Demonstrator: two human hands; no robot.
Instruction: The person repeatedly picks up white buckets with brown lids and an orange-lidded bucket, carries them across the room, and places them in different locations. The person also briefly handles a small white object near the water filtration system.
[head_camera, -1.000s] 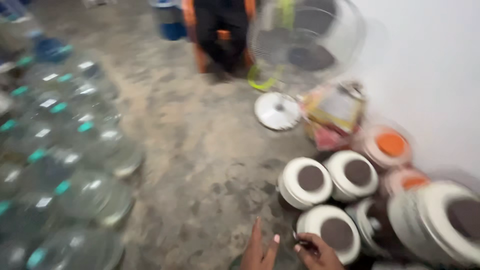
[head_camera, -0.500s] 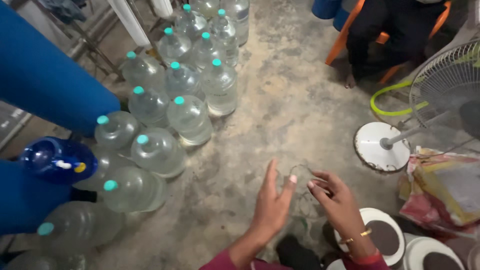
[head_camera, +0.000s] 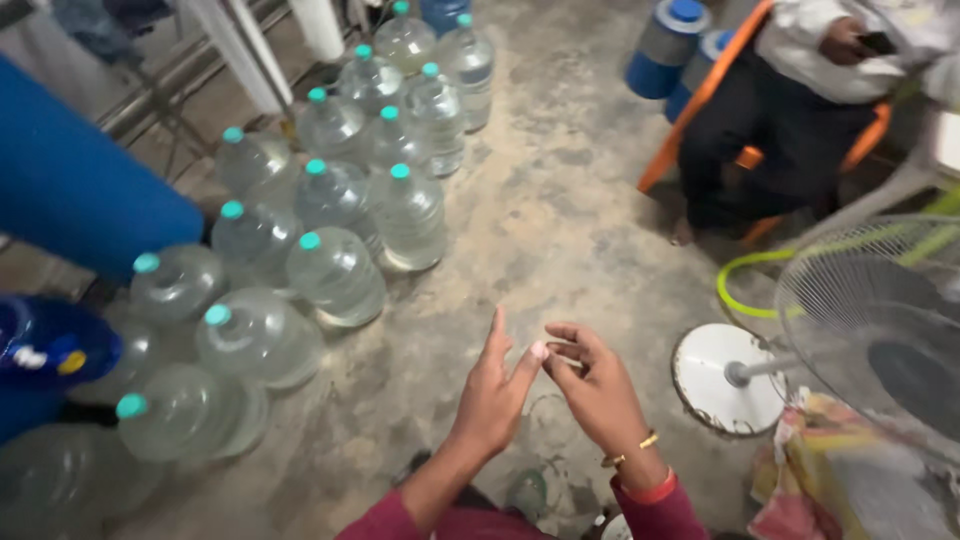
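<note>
Clear plastic, a thin transparent band (head_camera: 560, 362), is pinched between the thumb and fingers of your right hand (head_camera: 597, 392), just in front of your chest and above the concrete floor (head_camera: 560, 210). The band is almost see-through and hard to read; its long axis seems to run roughly level, left to right, one end pointing at your left hand (head_camera: 495, 395). That left hand is loose, fingers spread and raised, its thumb tip touching the band's near end without clamping on it. A gold bangle (head_camera: 634, 448) sits on your right wrist. Right of your hands stands a pedestal fan (head_camera: 880, 330) on a round white base (head_camera: 722, 380). Left and farther out, clear water bottles (head_camera: 335, 275) with teal caps stand clustered upright. Farthest, a seated person (head_camera: 790, 110) occupies an orange chair (head_camera: 700, 95).
</note>
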